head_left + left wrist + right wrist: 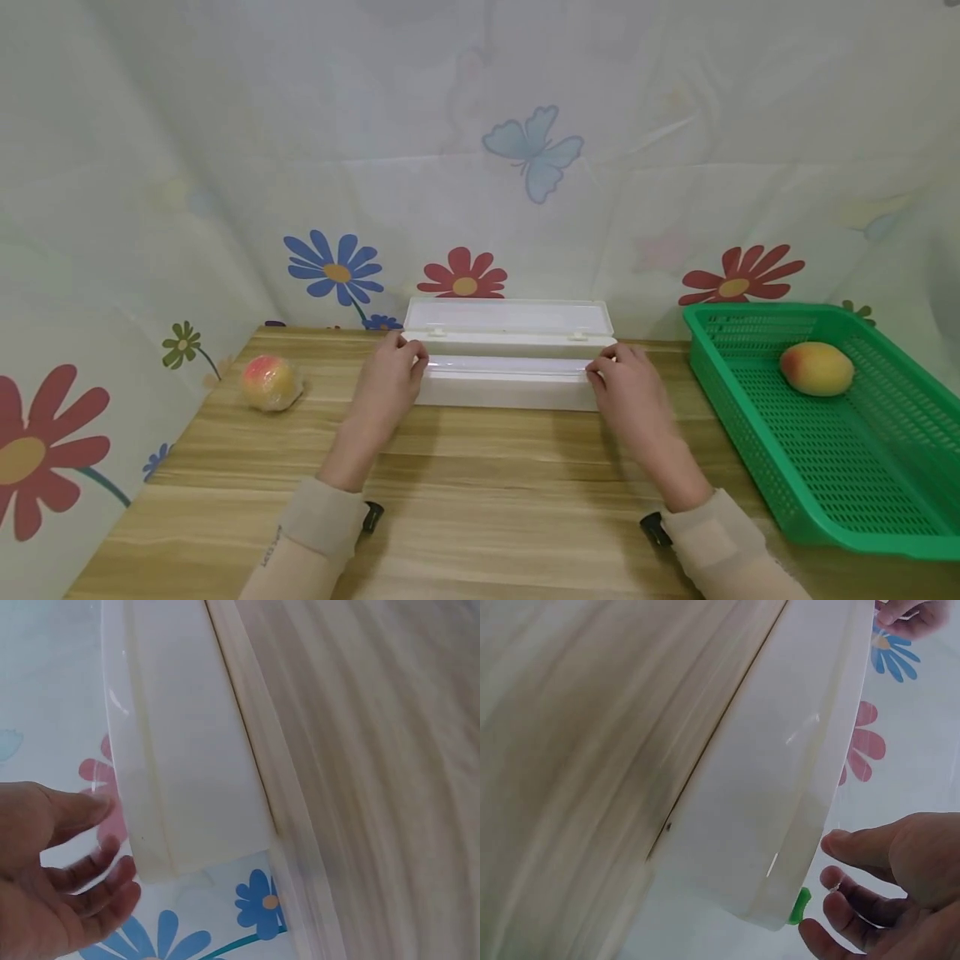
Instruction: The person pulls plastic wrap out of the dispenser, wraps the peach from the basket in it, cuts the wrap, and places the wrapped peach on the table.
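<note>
Two hands, the left hand (385, 377) and the right hand (637, 390), bracket one white box (506, 395) near the far edge of a wood table (510, 483), fingers bent at its ends; whether they pinch anything, I cannot tell from here. Two fruits flank them: a wrapped fruit (271, 384) at left, a mango (817, 369) inside the single green basket (738, 425) at right. One flowered cloth (375, 108) hangs close behind. The box's long axis runs left to right, its open lid (510, 317) tipped back toward the cloth.
</note>
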### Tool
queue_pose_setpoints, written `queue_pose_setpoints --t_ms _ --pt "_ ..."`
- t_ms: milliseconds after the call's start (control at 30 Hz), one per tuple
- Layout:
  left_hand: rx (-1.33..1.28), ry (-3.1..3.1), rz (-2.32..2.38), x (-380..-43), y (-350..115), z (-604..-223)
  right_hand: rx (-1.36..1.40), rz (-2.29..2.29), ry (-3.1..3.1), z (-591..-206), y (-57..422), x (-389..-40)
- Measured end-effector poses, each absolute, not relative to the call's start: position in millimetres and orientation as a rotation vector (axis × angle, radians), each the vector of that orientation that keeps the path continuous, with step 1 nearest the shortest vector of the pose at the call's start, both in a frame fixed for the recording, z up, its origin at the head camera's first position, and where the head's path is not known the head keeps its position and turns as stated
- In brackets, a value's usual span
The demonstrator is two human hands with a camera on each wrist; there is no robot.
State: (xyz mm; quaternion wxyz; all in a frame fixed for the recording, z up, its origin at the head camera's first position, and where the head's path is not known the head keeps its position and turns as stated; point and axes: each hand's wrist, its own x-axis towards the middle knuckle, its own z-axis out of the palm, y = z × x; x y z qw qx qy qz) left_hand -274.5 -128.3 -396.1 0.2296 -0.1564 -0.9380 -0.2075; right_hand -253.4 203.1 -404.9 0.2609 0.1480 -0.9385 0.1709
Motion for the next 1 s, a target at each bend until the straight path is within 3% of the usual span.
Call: queue_pose_setpoints --t_ms 367,1000 --pt "-0.237 -2.708 -0.544 -263 -119 -388 0.318 0.436 -2.580 -402 192 -245" --pt "-0.225 -2.675 -0.726 -261 -124 -382 0.346 0.663 -2.472 -399 198 -246"
